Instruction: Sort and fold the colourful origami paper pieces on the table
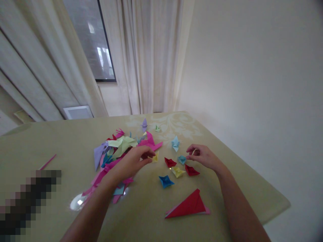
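My left hand (137, 160) reaches in beside the paper pile, thumb and fingers pinching a small yellow origami boat (155, 157). On the other side, my right hand (205, 156) has its fingertips closed at the right tip of a light blue origami boat (181, 159), which sits on the table. Between and below the hands lie a red boat (170, 162), a second yellow boat (178, 172), another red boat (192, 170) and a dark blue boat (166, 182). Part of the pile is hidden behind my left forearm.
A heap of folded paper (122, 144) spreads over the table (146, 215) on the left. Nearer me lies a red folded piece (189, 205). Farther back are a light blue piece (175, 143), a purple piece (144, 125) and a green one (157, 128). A wall (252, 84) borders the right.
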`<state>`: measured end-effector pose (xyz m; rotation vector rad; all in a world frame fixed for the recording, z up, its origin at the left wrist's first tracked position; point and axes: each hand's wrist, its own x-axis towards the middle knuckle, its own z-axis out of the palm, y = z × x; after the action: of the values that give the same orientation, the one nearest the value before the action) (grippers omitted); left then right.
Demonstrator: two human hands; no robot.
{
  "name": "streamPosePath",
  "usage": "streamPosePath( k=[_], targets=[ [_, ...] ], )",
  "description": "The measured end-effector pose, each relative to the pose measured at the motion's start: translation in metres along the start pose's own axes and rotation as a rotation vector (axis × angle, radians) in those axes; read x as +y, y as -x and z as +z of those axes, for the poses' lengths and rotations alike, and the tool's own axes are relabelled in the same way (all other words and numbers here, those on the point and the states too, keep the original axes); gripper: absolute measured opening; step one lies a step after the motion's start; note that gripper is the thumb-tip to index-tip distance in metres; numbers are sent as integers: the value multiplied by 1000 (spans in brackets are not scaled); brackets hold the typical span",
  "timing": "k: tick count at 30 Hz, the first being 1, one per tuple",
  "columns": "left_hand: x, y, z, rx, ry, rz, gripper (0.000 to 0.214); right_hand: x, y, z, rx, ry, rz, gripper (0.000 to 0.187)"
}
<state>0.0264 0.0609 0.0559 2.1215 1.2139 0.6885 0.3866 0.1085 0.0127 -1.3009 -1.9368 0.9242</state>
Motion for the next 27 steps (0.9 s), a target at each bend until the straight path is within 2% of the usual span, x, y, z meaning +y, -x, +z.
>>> streamPosePath(
  k=[2,3,8,11,14,16,18,20,22,27],
  targets=[
    [11,-1,12,-1,120,65,15,-9,1,6,58,-80,-66,36],
    [16,-2,19,-6,156,83,15,-15,2,11,43,-134,-101,37],
    [28,-4,46,-57,283,149,14,-40,8,43,-145,-279,-209,30],
    [31,-5,51,-44,289,168,13,-44,9,51,-175,-353,-196,33],
    [28,-7,48,0,269,137,18,-40,8,43,-142,-361,-174,34],
    [19,-7,40,62,151,63,24,-34,6,29,-89,-338,-156,35],
    [4,-5,30,89,-134,-72,21,-24,5,13,-19,-304,-129,35],
    [-12,-1,21,54,-470,-232,16,-12,4,-3,56,-250,-107,35],
    [-26,3,16,9,-679,-360,19,-1,4,-14,94,-169,-79,34],
    [-42,6,18,6,-749,-465,32,14,7,-22,59,119,-40,20]
  ],
)
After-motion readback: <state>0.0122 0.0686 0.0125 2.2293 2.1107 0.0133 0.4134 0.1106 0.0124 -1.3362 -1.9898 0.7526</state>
